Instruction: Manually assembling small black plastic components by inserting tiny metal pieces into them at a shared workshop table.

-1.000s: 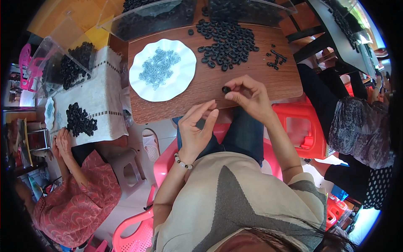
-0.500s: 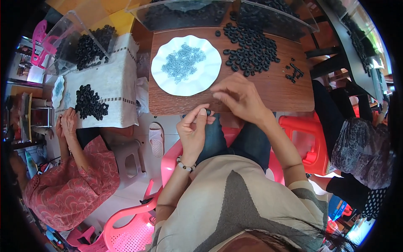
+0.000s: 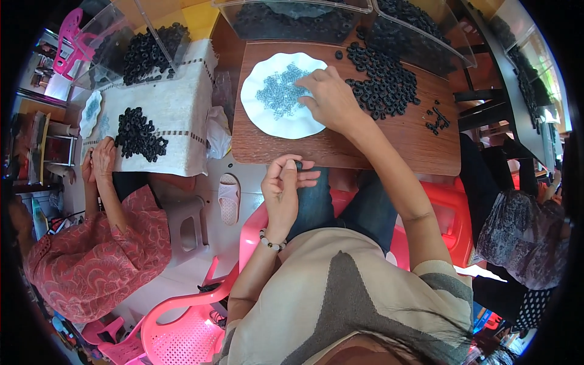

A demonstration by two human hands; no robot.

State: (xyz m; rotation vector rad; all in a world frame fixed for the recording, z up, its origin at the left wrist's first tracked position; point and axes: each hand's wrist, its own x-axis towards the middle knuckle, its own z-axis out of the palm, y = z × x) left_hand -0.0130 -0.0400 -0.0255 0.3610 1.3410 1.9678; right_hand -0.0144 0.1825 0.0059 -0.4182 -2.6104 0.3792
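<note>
Right hand (image 3: pixel 331 100) at the plate (image 3: pixel 274 129), left hand (image 3: pixel 281 185) pinching a small black piece (image 3: pixel 298 165).
The left hand grips the piece between thumb and fingers, just off the bench (image 3: pixel 261 149) edge; the right hand's thumb and fingers curl down onto the clear bits (image 3: pixel 278 91) under its tips, though whether they grip one cannot be told. Black rings (image 3: pixel 386 88) lie heaped just right of the right hand, with dark scraps (image 3: pixel 437 120) farther right of it.

Brt glare rt edge, blk warped rim
</note>
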